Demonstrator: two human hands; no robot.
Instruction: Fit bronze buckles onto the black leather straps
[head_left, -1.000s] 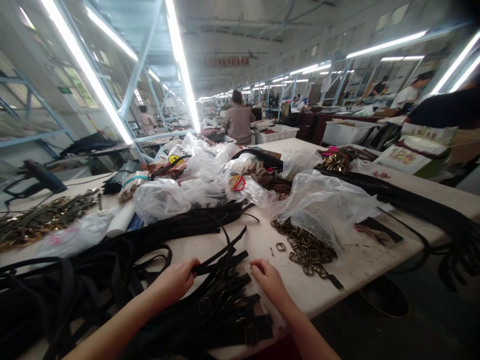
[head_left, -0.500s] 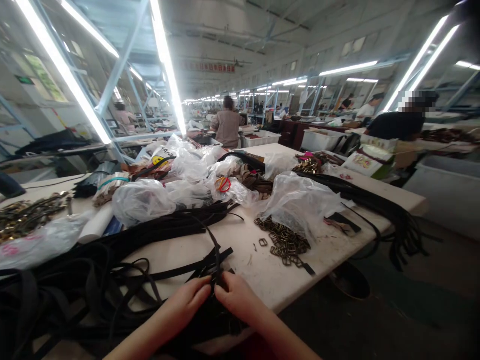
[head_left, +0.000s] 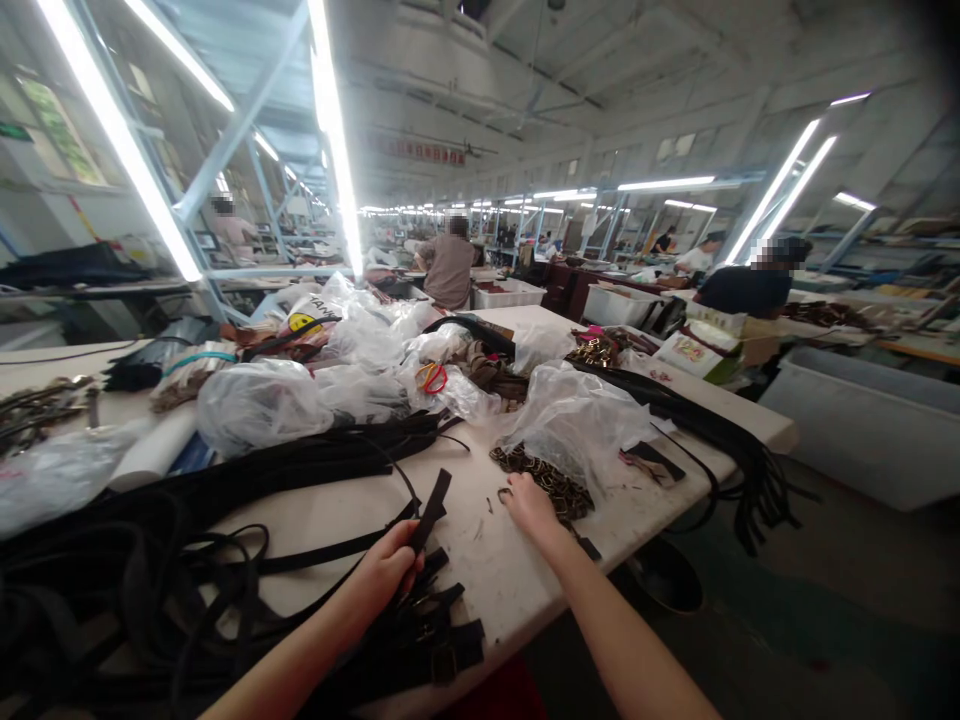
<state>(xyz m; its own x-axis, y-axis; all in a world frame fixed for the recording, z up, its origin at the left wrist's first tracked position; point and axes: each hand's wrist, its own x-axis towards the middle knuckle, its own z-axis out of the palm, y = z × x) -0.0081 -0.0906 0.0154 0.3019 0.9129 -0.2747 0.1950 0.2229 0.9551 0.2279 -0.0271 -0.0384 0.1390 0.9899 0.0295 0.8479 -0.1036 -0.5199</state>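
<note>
Pinched in my left hand [head_left: 396, 565] is the end of a black strap [head_left: 432, 508], its flat tip pointing up and away from me. My right hand [head_left: 531, 508] has its thumb and fingertips closed on a small metal buckle [head_left: 503, 493] at the left edge of a heap of similar dark brass buckles [head_left: 559, 487]. My wrist and hand hide part of that heap. Below my left hand lie black straps with buckles fitted [head_left: 442, 655], bunched at the table's near edge.
Long black straps [head_left: 187, 510] cover the left of the white table [head_left: 315, 500]. Clear plastic bags [head_left: 577, 410] lie across its middle, with red-and-orange-handled scissors [head_left: 433, 378] among them. More straps [head_left: 739, 480] hang over the right edge. Other people sit farther off; a grey bin [head_left: 855, 430] stands right.
My hands were together over the black strap. My right hand has moved away to the right, onto the loose buckle; my left hand now holds up a strap end. The view has turned slightly right.
</note>
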